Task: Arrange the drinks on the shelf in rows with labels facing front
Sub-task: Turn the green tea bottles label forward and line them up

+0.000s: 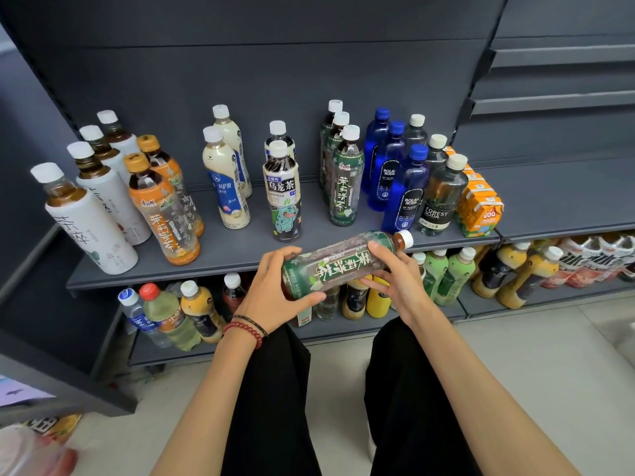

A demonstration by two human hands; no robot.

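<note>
A green jasmine tea bottle (340,264) is held sideways just in front of the shelf (240,249), cap to the right. Its base end is gripped by the left hand (275,286), its neck end by the right hand (395,280). Rows are mostly formed, upright with labels front: white tea bottles (92,214) at left, the matching green row (345,176), blue Bolsa soda bottles (395,173). The held bottle is not yet placed (likely meant for the green row). The lower-shelf drinks (171,310) are partly hidden, and the near-left corner is blurred.
</note>
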